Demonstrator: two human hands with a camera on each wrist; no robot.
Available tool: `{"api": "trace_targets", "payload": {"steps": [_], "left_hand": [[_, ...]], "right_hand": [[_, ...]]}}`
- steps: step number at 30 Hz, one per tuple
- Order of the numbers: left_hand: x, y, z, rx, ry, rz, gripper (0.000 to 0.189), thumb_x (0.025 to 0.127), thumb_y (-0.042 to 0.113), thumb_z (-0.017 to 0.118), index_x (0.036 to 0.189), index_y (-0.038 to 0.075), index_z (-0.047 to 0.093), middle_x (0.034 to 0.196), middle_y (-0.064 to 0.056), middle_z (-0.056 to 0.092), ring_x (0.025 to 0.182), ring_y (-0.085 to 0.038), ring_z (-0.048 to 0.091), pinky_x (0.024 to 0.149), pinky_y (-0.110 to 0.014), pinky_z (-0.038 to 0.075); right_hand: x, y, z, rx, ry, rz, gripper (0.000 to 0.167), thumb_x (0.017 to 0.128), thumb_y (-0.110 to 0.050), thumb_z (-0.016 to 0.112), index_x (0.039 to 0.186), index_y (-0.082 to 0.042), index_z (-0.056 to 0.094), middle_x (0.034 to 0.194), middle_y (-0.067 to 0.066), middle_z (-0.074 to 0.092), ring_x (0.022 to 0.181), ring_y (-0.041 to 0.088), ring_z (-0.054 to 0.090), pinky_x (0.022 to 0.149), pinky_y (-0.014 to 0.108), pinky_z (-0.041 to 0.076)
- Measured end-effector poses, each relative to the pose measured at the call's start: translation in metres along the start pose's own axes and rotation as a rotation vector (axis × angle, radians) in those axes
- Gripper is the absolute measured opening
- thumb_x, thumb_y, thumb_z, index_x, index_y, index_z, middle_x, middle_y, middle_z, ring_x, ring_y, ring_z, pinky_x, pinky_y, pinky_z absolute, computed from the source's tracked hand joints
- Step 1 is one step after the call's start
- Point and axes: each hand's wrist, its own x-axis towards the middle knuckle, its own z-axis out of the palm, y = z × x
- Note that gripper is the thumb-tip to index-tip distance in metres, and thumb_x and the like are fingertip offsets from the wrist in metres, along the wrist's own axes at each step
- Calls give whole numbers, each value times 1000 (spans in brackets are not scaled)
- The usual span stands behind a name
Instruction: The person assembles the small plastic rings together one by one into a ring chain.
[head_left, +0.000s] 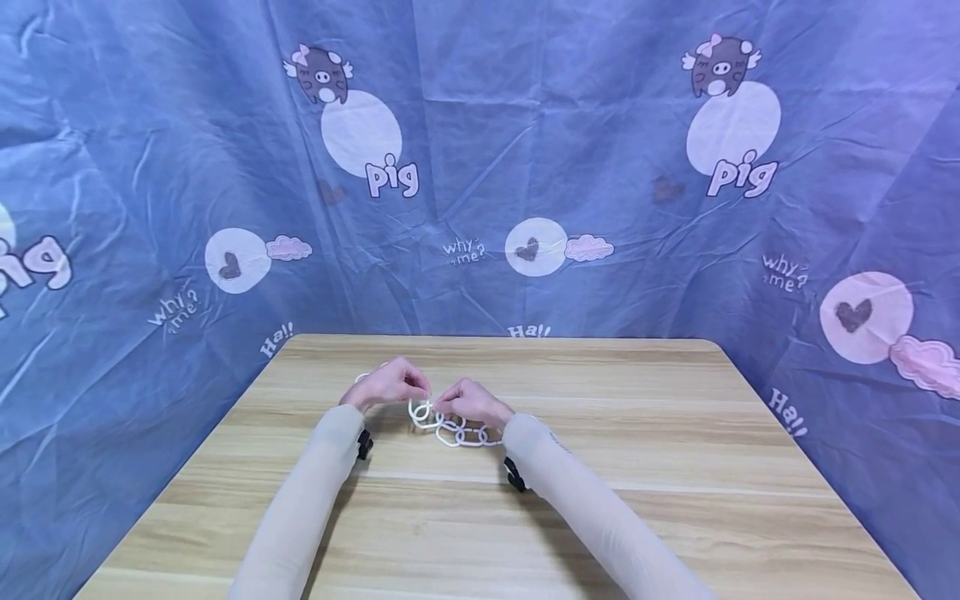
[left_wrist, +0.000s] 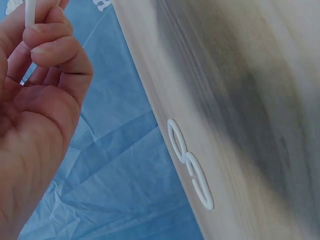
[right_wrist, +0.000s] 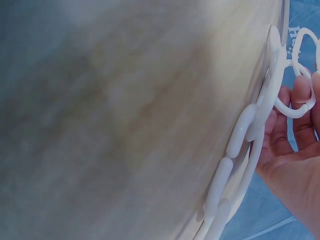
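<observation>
My left hand (head_left: 390, 383) pinches a white plastic chain link (left_wrist: 30, 12) between thumb and fingertips, above the table. Close beside it, my right hand (head_left: 474, 402) grips another white link (right_wrist: 294, 113) with curled fingers. From there a white plastic chain (head_left: 471, 443) trails onto the tabletop below the right hand and wrist. The held links overlap between the two hands in the head view. Two more white links (left_wrist: 202, 187) lie on the table in the left wrist view, touching each other end to end.
The hands work over the far half of a light wood-grain table (head_left: 480, 533). A blue printed cloth (head_left: 480, 150) hangs behind the table and along both sides. Dark wrist mounts (head_left: 514, 475) sit under both sleeves.
</observation>
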Motion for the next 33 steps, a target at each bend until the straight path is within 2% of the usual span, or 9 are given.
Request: {"api": "trace_targets", "payload": {"steps": [6,11,16,19,24,27,29,33], "left_hand": [[3,0,2,20,9,-1,6,85,9,73,88,6,75,81,0,72,72,-10,60,66,-25,49],[4,-2,3,2,8,6,6,85,8,72,88,4,75,80,-2,72,67,-10,57,60,-22,47],[4,-2,2,-32,-5,-13,9,86,8,72,91,1,75,78,-6,70,59,-7,50,52,-18,40],[3,-3,2,-56,-10,-29,10,86,8,71,92,1,74,78,-9,70,57,-8,49,51,-19,40],[2,-2,2,-68,-5,-22,8,85,7,72,91,2,74,82,-12,72,65,-15,58,58,-22,47],[2,-3,3,-39,8,7,6,84,7,73,90,4,75,84,-11,73,73,-21,64,64,-23,50],[3,-4,5,-22,19,18,5,84,7,74,88,4,75,82,-8,74,74,-20,65,66,-25,52],[2,-8,10,-61,36,13,4,84,6,74,87,4,75,82,-8,74,73,-16,64,69,-27,53]], "right_hand": [[0,0,-1,-13,7,0,16,90,-20,68,99,-10,77,80,2,73,70,11,56,69,23,44],[1,0,-1,-22,16,3,16,90,-20,68,98,-10,78,78,3,72,68,11,55,67,22,43],[3,2,-1,-29,35,0,15,89,-21,70,95,-10,78,71,3,69,62,9,52,59,20,40],[3,3,0,-35,42,-2,15,89,-21,70,95,-10,79,69,1,68,60,8,50,58,19,39],[2,3,-1,-33,38,-4,15,89,-21,70,96,-11,79,72,0,70,61,8,53,60,20,41],[2,3,-1,-25,36,-10,15,88,-21,70,96,-10,78,74,2,72,61,8,54,60,19,42],[1,2,-1,-9,32,-12,16,89,-21,70,96,-9,78,77,4,73,64,9,56,63,20,43],[1,1,0,4,20,-18,16,89,-18,69,98,-8,78,84,5,75,71,11,60,68,21,46]]}}
